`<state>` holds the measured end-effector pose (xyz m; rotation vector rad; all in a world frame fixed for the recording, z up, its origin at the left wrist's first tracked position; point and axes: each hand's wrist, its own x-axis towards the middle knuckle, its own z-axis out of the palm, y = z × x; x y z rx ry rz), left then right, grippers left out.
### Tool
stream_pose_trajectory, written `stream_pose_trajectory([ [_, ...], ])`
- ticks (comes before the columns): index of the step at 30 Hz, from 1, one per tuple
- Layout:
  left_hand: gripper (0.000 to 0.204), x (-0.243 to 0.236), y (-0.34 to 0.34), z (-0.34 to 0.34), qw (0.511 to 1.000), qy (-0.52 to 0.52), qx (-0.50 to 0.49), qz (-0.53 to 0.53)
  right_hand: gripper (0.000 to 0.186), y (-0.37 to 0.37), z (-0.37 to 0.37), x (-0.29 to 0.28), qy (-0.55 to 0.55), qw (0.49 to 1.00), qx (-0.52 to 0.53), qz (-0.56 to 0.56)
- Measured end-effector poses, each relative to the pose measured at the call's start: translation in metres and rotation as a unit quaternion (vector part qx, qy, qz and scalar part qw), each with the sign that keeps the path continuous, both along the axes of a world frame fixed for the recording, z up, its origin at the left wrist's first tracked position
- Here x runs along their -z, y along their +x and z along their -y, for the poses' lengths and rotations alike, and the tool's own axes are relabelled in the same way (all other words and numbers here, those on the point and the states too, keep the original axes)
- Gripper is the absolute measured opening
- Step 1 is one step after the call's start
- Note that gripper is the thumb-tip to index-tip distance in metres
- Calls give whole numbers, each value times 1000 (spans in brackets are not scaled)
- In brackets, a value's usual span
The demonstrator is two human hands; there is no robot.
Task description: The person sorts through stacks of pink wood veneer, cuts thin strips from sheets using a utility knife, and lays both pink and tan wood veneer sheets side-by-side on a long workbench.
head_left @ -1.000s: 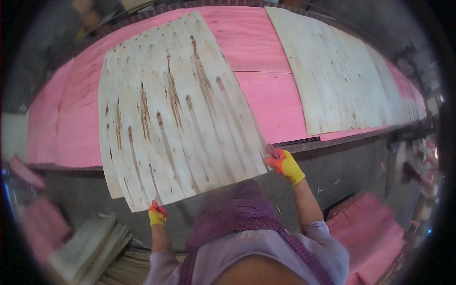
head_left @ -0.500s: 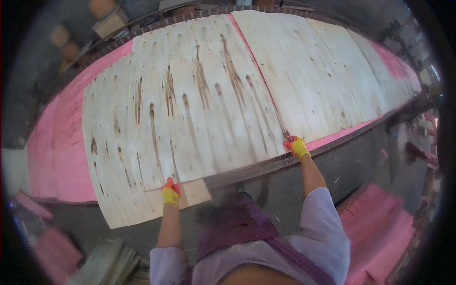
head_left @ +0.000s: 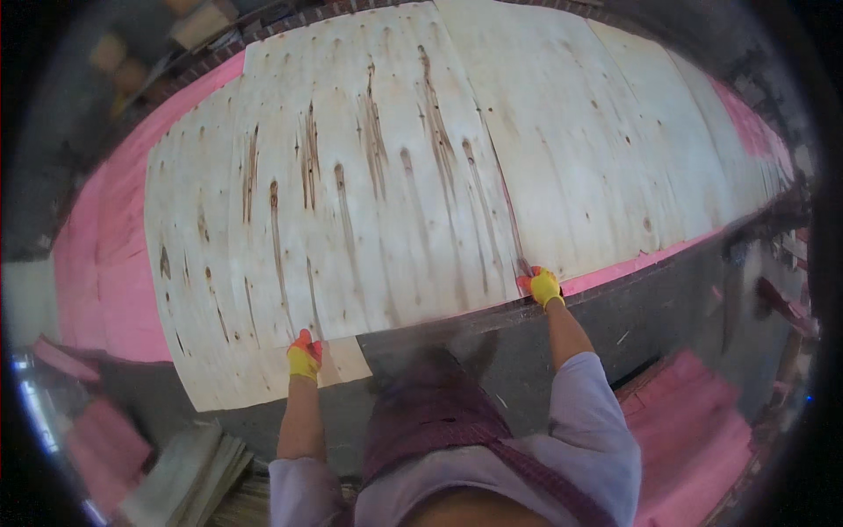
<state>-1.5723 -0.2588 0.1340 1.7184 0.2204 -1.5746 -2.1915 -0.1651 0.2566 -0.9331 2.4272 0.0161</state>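
A pale wood veneer sheet (head_left: 386,237), marked with brown knots and long dark streaks, lies across the broad work surface. My left hand (head_left: 305,355), in a yellow glove with orange fingers, pinches its near edge toward the left. At its near right corner, my gloved right hand (head_left: 541,286) is closed on the edge, with the fingertips partly hidden. Under the left side shows another veneer sheet (head_left: 198,263), its near corner sticking out past the surface edge. A plainer veneer sheet (head_left: 580,149) adjoins on the right, with a thin dark pink seam between.
Pink sheets (head_left: 114,272) show beneath at the left, and a pink strip (head_left: 650,259) runs along the near right edge. On the floor, a pink stack (head_left: 685,430) lies at lower right and pale sheets (head_left: 184,474) at lower left. Blocks (head_left: 202,25) stand beyond the far edge.
The streaked sheet has shifted against the right-hand sheet, and the pink gap between them has narrowed, closing at the far end. Both hands keep their hold on the near edge.
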Motion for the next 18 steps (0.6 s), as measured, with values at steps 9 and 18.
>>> stream_pose_trajectory([
  [9, 55, -135, -25, 21, 884, 61, 428, 176, 40, 0, 63, -85, 164, 928, -269, -199],
  [18, 45, -47, 192, -85, 800, 135, 162, 562, 48, 110, 77, -99, 15, 961, -102, 258],
])
